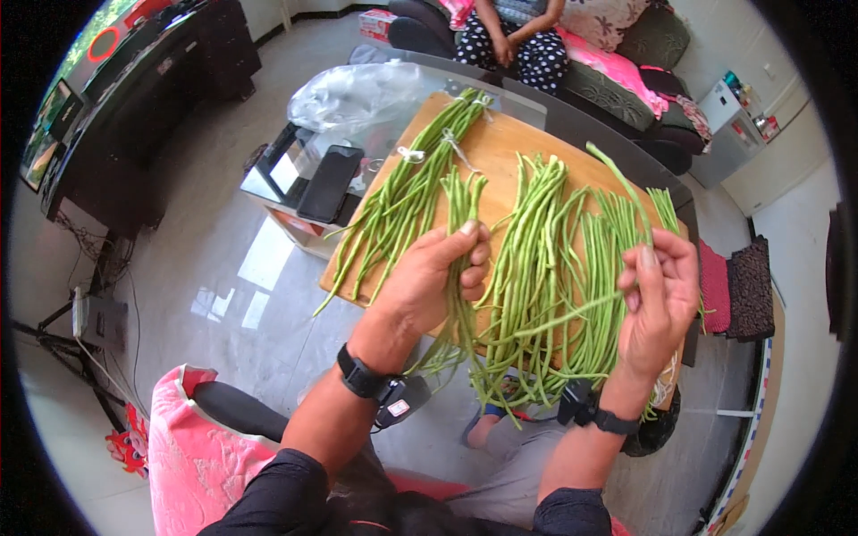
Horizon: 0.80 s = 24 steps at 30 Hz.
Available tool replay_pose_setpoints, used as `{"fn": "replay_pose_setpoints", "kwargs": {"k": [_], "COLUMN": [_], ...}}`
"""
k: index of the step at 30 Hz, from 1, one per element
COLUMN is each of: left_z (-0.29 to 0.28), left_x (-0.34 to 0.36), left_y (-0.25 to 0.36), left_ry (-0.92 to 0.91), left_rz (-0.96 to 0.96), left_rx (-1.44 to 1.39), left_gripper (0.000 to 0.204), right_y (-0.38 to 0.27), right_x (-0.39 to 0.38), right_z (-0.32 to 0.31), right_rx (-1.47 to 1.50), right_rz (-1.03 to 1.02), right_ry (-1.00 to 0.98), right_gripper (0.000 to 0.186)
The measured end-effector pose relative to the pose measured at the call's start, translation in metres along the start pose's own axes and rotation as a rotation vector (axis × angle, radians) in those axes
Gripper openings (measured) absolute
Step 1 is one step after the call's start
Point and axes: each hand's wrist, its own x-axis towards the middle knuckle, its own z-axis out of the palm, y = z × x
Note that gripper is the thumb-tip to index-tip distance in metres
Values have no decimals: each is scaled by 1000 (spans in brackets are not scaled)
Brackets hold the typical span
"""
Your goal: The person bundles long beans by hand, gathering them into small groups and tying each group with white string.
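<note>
My left hand [454, 266] is closed round a small bunch of long green beans [460, 201], whose tips hang down past the board's near edge. In the raised fingers of my right hand [660, 290] a single long bean [617, 165] is pinched, its upper end pointing up and left. Between the hands, a thick loose pile of long beans [527, 241] lies on the wooden board [505, 134], with more beans fanned out to its right. At the board's left lie bundles of long beans [402, 205] tied with white string [451, 138].
Left of the board, a black phone [331, 183] and a clear plastic bag [353, 94] rest on a glass-topped table. A person [514, 36] in dotted trousers sits on the sofa [617, 85] beyond. A dark desk [134, 107] stands at far left; pink cloth [201, 447] is beside me.
</note>
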Motion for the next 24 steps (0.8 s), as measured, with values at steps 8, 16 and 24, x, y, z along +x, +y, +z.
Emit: {"fn": "replay_pose_setpoints", "kwargs": {"k": [8,16,24], "left_z": [-6,-18,-19], "left_x": [1,4,2], "left_y": [2,4,6], "left_ry": [105,173,79], "left_rz": [135,208,140], "left_rx": [12,4,-258], "left_gripper": [22,24,25], "right_y": [-3,-9,4], "right_x": [-34,-46,-57], "right_z": [53,68,75], "right_rx": [-373,-517,-479], "right_rz": [182,276,371], "right_ry": [-421,-518,-534], "right_gripper": [9,11,17]}}
